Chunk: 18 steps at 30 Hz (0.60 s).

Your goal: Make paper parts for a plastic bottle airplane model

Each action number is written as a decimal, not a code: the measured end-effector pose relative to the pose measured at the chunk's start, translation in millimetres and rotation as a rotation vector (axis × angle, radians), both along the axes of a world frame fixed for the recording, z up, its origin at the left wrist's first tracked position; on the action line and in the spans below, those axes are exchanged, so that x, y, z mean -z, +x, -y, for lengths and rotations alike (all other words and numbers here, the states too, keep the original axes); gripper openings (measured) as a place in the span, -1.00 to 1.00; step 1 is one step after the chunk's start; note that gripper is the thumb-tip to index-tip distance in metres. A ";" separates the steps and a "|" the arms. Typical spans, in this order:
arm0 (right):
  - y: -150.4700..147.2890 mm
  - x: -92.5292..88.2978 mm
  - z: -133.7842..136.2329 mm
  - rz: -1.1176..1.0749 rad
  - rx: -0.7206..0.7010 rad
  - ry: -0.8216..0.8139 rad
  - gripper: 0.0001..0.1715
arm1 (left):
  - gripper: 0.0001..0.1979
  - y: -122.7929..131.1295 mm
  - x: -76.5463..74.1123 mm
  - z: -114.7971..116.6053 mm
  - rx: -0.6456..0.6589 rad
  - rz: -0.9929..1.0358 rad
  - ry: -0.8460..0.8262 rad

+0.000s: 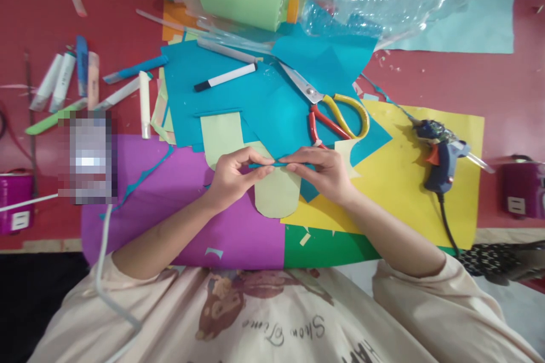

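Between my two hands runs a thin blue paper strip (279, 164), held level. My left hand (238, 173) pinches its left part between thumb and fingers, and my right hand (323, 170) pinches the right part. Just beneath the strip lies a pale green paper piece (277, 195) with a rounded lower edge. A similar pale green piece (221, 133) sits up and to the left, with another thin blue strip (219, 113) along its top edge. Scissors (323, 105) with red and yellow handles rest beyond my right hand on blue paper (264, 96).
Purple (238, 238), yellow (404, 204) and green sheets cover the near table. A glue gun (443, 161) lies at right, its cable running down. Several markers (63, 82) and a blurred-out device (89, 159) with a white cable are at left. Clear plastic bottles (383, 0) lie at the back.
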State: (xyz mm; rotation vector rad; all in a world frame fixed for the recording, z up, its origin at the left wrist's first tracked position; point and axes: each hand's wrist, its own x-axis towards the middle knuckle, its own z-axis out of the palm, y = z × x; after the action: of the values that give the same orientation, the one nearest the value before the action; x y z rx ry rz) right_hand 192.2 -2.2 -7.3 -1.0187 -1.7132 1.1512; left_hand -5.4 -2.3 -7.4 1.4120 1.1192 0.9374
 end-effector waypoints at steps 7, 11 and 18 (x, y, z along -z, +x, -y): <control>2.8 0.1 -1.3 0.010 0.122 -0.069 -0.73 | -0.69 -0.2 -4.3 -1.4 -0.034 -0.005 0.006; 3.3 0.8 -2.4 0.007 0.159 -0.111 -0.75 | -0.72 -2.0 -7.7 -4.7 -0.053 -0.035 0.043; 4.5 6.0 -3.7 -0.096 0.173 -0.167 -0.85 | -0.66 -7.8 -4.1 -9.2 -0.119 -0.098 0.062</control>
State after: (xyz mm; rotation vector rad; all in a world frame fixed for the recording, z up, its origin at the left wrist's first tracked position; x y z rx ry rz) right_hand 196.7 1.5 -13.3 -1.1696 -1.4431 1.2243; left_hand -13.2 6.9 -3.3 1.4673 1.2681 1.0034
